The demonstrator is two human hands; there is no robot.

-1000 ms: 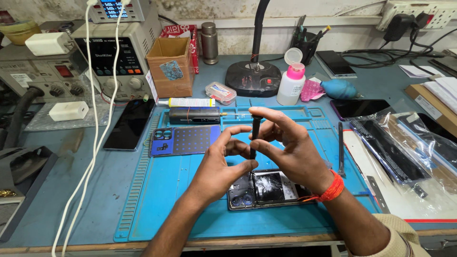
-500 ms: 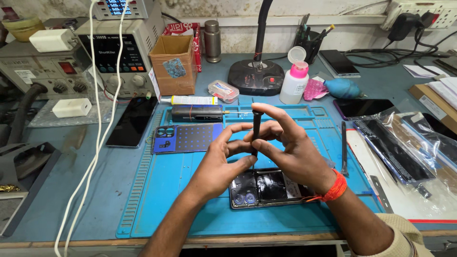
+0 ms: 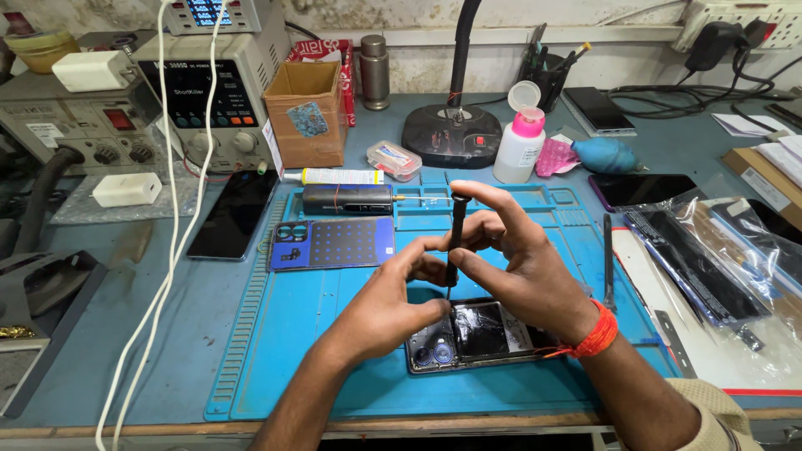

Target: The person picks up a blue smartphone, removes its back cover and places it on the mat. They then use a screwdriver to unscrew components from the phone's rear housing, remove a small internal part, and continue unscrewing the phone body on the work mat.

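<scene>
Head view: both hands on a screwdriver over an opened phone.
Right hand (image 3: 522,259) pinches the upright black screwdriver (image 3: 456,238); left hand (image 3: 393,296) steadies its tip on the phone (image 3: 472,334), which lies on the blue mat (image 3: 276,334) on the desk (image 3: 167,334).

Two hands at work, left hand (image 3: 393,305) and right hand (image 3: 522,267). One black screwdriver (image 3: 456,238) upright between them. One opened phone (image 3: 472,334) on one blue mat (image 3: 317,334). One blue back cover (image 3: 332,244) beside it. Three dark phones lying apart: one (image 3: 232,215) left of the mat, one (image 3: 641,190) at right, one (image 3: 598,108) near the wall. One cardboard box (image 3: 305,113), one glue tube (image 3: 338,176), one pink-capped bottle (image 3: 520,142), one metal flask (image 3: 375,71), one lamp base (image 3: 455,134), two white chargers (image 3: 127,189) (image 3: 93,70), one blue blower bulb (image 3: 607,154).
</scene>
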